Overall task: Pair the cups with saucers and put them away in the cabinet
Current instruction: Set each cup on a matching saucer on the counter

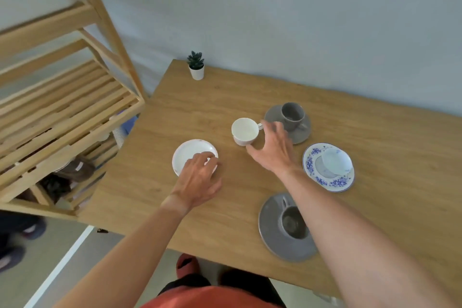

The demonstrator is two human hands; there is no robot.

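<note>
A white cup (245, 131) stands alone on the wooden table (190, 112), its handle pointing right. My right hand (272, 149) is beside it, fingers spread around the handle side, just touching or nearly so. A white saucer (191, 151) lies to the left; my left hand (200, 177) rests over its near edge with fingers curled on the rim. A grey cup (292, 115) sits on a grey saucer (303, 134) behind my right hand. A blue-patterned cup (335, 160) sits on its matching saucer (312, 170). Another grey cup (293, 222) sits on a grey saucer (271, 227) near the front edge.
A wooden slatted shelf unit (62, 112) stands left of the table, with dark items on a lower level. A small potted plant (196, 65) sits at the table's far left corner by the wall. My feet and the floor show below the table's front edge.
</note>
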